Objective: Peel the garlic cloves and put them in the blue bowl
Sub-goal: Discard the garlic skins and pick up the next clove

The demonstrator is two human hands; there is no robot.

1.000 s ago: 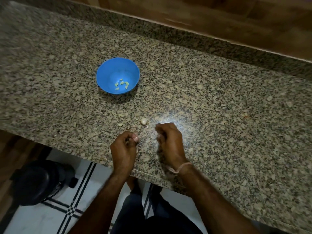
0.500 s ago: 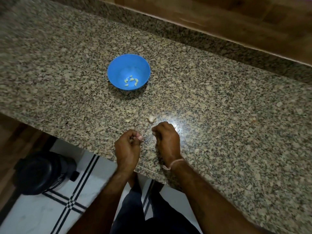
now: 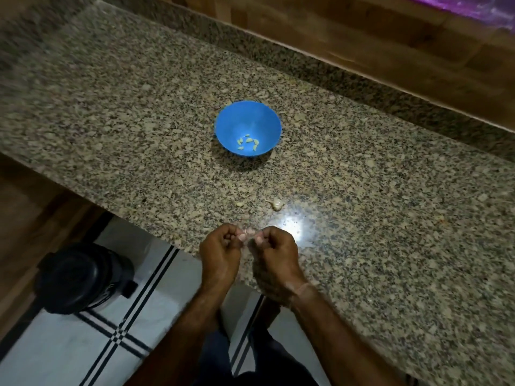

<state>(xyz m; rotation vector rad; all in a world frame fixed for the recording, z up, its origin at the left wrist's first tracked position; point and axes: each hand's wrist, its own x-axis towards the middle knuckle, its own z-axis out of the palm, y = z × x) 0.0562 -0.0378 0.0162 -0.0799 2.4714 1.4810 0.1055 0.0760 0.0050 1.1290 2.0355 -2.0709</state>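
A blue bowl point(image 3: 248, 118) stands on the granite counter point(image 3: 362, 218) with several peeled yellowish cloves point(image 3: 248, 143) in its bottom. Nearer me, a small piece of garlic point(image 3: 276, 203) with its papery skin lies on the counter, and a tiny pale bit point(image 3: 239, 204) lies left of it. My left hand point(image 3: 221, 253) and my right hand point(image 3: 274, 256) are close together over the counter's front edge, fingers curled. Between their fingertips they pinch a small pale garlic clove point(image 3: 249, 232), mostly hidden by the fingers.
A raised granite ledge point(image 3: 362, 87) and a wooden wall point(image 3: 390, 32) run along the back. A bright light glare point(image 3: 292, 227) shines on the counter beside my right hand. Below the counter edge, a black round container point(image 3: 80, 277) stands on the white tiled floor point(image 3: 83, 344).
My two hands have come together, fingertips now meeting on the clove. The view has shifted, so the bowl appears farther right in the frame.
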